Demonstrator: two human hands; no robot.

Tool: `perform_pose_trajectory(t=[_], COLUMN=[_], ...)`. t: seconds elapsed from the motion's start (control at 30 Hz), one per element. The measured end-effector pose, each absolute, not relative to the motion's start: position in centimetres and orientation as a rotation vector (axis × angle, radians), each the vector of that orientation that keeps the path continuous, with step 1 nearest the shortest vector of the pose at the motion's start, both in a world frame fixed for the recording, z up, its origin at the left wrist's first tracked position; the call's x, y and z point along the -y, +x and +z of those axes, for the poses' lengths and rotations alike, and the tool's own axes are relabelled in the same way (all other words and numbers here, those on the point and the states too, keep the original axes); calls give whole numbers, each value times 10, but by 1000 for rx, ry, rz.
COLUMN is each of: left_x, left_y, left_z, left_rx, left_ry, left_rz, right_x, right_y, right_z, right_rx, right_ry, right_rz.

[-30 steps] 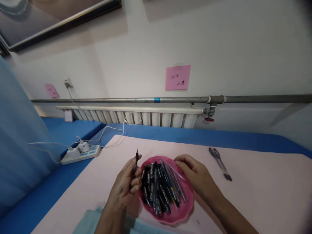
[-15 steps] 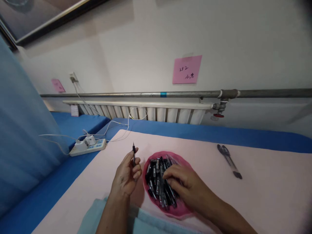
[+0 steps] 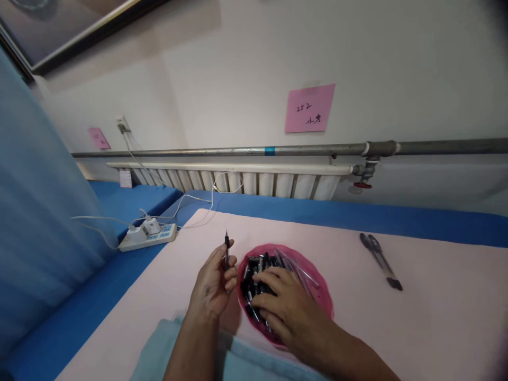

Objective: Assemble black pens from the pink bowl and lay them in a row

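- At nine o'clock from the pink bowl, our left hand pinches a pen near-upright, point toward twelve.
- Over the bowl, our right hand spreads its fingers; we cannot tell whether it grips anything.
- Below it, nearest that hand, black pens lie heaped, axes roughly eleven to five.
- At two o'clock, two loose pens lie on the pink sheet.

Interior, apparently a treatment or massage room: two blue, couch-like surfaces stand close together beside a light-blue curtain; a white radiator, handwritten pink notes and a framed picture line the pale wall.
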State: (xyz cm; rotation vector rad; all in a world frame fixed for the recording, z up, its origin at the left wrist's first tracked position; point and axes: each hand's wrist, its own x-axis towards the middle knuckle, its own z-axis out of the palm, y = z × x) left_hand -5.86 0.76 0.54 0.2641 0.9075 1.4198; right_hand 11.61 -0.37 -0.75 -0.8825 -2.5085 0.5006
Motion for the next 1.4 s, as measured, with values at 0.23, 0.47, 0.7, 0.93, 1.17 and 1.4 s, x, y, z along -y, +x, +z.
perform_pose_trajectory(t=[0.23,0.47,0.7,0.93,1.17,1.4], left_x=[-7,-6,-8,-7,-5,-3], left_y=[-59,-57,-54,-53,-42,-27], left_z=[5,8,4,3,5,5], left_rx=[-910,-895,-815,-927,-865,-744], left_ry=[276,235,201,246,268,289], left_rz=[1429,1409,1451,1498,1517,1455], right_x=[-9,0,2,-1,-3,-9], right_y=[125,115,104,105,109,114], right_z=[-14,-12,-21,-13,0,1], right_rx=[2357,2538,2601,2173,1540,1217], right_ry=[-931,-892,-890,-888,-943,-946], right_rz=[329,368,432,631,1146,1263])
